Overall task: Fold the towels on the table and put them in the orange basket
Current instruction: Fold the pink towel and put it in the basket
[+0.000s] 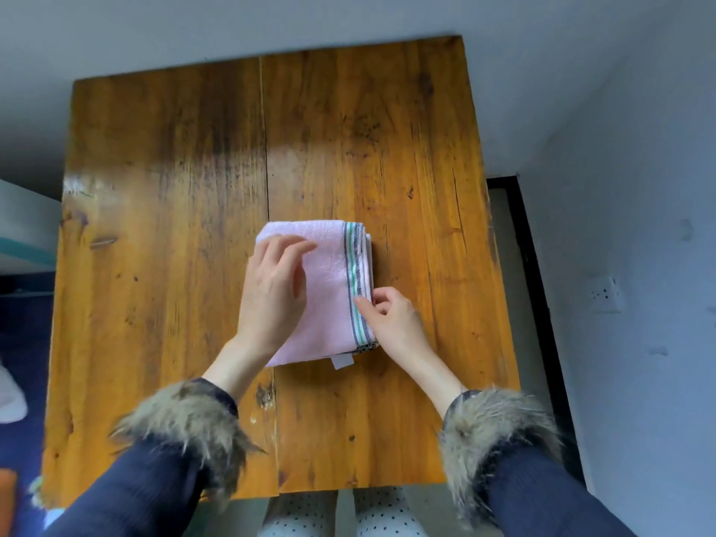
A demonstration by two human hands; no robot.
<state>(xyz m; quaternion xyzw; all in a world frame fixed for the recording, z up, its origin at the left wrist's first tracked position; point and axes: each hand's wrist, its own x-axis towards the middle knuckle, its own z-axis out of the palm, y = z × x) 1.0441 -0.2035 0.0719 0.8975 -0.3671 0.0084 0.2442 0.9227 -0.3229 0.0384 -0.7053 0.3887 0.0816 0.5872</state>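
Note:
A pink towel with a green and dark striped border lies folded into a narrow rectangle in the middle of the wooden table. A white label sticks out at its near edge. My left hand hovers flat over the towel's left half, fingers spread and touching the cloth lightly. My right hand pinches the striped right edge between thumb and fingers. An orange sliver at the bottom left corner may be the basket; I cannot tell.
The table's far and left parts show bare wood. A white wall with a socket stands close on the right. Blue floor and a white object lie to the left. My knees show below the table's near edge.

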